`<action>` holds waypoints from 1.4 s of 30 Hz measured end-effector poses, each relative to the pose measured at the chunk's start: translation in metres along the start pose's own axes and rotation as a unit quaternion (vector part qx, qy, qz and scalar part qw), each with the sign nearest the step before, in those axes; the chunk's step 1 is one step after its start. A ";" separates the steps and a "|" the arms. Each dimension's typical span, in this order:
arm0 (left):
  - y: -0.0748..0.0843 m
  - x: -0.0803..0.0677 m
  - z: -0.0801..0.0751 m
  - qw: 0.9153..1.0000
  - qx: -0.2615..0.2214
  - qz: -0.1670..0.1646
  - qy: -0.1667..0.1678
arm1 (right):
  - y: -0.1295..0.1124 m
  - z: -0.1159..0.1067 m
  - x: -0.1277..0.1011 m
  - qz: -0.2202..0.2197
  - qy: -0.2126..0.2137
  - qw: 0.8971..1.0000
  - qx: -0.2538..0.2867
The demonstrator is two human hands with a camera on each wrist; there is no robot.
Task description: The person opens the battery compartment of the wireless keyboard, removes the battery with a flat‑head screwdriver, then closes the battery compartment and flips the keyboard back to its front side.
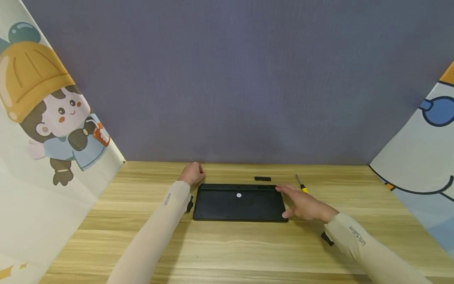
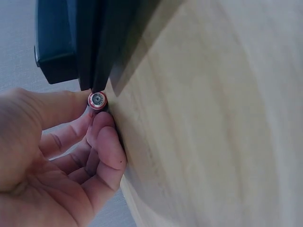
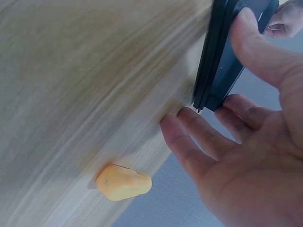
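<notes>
A black keyboard (image 1: pixel 220 203) lies face down on the table, with a round white sticker on its back. Beyond its far left corner, my left hand (image 1: pixel 192 173) pinches a small battery (image 2: pixel 98 100) between thumb and fingers; the left wrist view shows its red-rimmed metal end. My right hand (image 1: pixel 301 203) is at the keyboard's right end with fingers extended, the thumb touching the near right corner and fingertips by the far right corner. Behind the keyboard lies a small black battery cover (image 1: pixel 262 178), apart from it.
A screwdriver (image 1: pixel 304 189) with a yellow handle lies just past my right hand, its shaft pointing away. The wood-grain table (image 1: pixel 241 248) ends at a grey back panel (image 1: pixel 227 86). Printed cartoon panels stand at left and right.
</notes>
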State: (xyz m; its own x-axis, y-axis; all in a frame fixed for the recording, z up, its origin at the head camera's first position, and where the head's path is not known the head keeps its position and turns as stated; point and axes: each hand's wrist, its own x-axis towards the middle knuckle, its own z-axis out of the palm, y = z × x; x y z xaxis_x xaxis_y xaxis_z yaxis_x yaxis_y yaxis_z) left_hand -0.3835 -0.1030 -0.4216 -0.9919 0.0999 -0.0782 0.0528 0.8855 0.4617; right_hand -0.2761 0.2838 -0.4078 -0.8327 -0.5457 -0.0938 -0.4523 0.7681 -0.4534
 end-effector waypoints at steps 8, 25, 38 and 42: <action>0.001 0.000 0.001 1.000 -0.006 -0.005 -0.001 | 0.001 0.000 0.000 0.000 0.002 1.000 -0.004; -0.002 -0.002 0.001 1.000 -0.022 -0.008 0.001 | -0.002 0.000 -0.001 0.007 -0.005 1.000 -0.001; 0.000 -0.005 -0.001 0.999 -0.035 -0.015 -0.015 | -0.002 0.000 0.000 -0.001 -0.004 1.000 -0.007; 0.000 -0.006 -0.001 0.999 -0.034 -0.015 -0.016 | -0.002 0.000 0.000 -0.003 -0.004 1.000 -0.008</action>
State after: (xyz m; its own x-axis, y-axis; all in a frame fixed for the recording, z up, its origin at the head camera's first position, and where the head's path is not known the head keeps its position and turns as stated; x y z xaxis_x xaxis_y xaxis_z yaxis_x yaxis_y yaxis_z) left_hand -0.3781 -0.1037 -0.4204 -0.9886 0.0898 -0.1210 0.0144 0.8558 0.5172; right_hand -0.2751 0.2823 -0.4063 -0.8275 -0.5527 -0.0986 -0.4622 0.7704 -0.4391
